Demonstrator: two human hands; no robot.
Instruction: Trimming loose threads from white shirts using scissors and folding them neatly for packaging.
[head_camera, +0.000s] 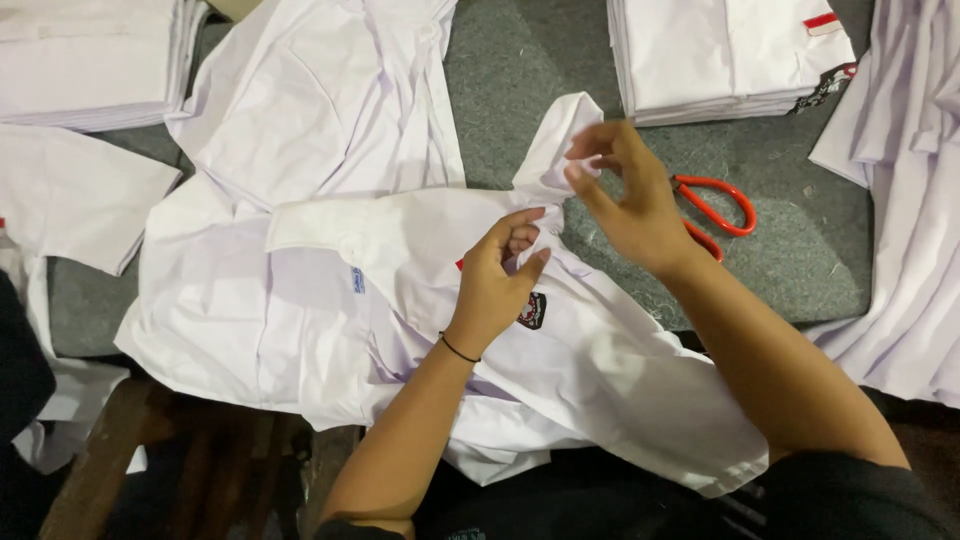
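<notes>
Shirt (420, 300), white w/ dark chest badge, lies crumpled on grey bench (800, 260); left hand (500, 275) fingers pinch its fabric, right hand (630, 195) fingers grip the collar; red scissors (715, 210) just behind, folded shirt stack (720, 60) farther back

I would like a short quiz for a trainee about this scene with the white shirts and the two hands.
1. True or false: the red-handled scissors lie on the grey table surface, held by neither hand.
2. Which hand wears the thin black wristband?
A. left hand
B. right hand
C. both
3. Fill in: the folded stack of shirts near the scissors lies toward the top ____ of the view.

Key
1. True. The scissors lie just behind the right hand.
2. A. The left hand pinches the white shirt near its dark badge.
3. right
</notes>
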